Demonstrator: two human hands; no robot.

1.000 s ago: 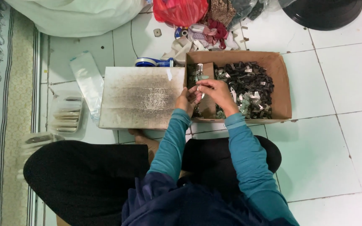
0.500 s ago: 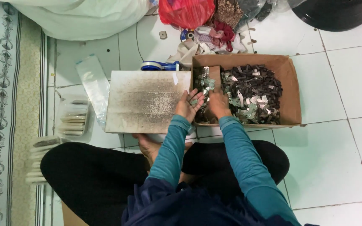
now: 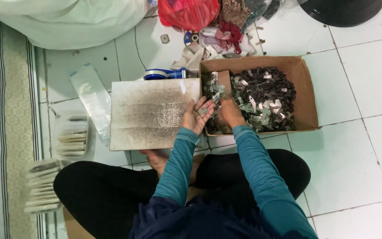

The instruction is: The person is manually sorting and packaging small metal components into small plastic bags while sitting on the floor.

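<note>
Small metal clips (image 3: 213,90) sit in the left compartment of the cardboard box (image 3: 308,95), center-right of frame. They look thin, stiff and light, prob a bit sharp at the edges and slippery in a heap, so I'd guess pinching a few by the flat sides works better than scooping. Right compartment has a bigger pile of dark pieces (image 3: 268,90) mixed w/ more silvery bits.

Left hand (image 3: 196,116) is palm-up at the box's left wall, fingers spread apart and loosely cupped, w/ what looks like a clip or two lying on it, not clamped. Right hand (image 3: 231,111) is down in the box beside it, fingers curled into the clips; can't tell if it's actually pinching anything.

Just left of the box, a flat grey board (image 3: 151,113) w/ dark speckling. Blue tape dispenser (image 3: 164,73) above it. Clear bags (image 3: 91,95) further left, stacked packs (image 3: 43,186) lower left, red bag (image 3: 189,12) top center.
</note>
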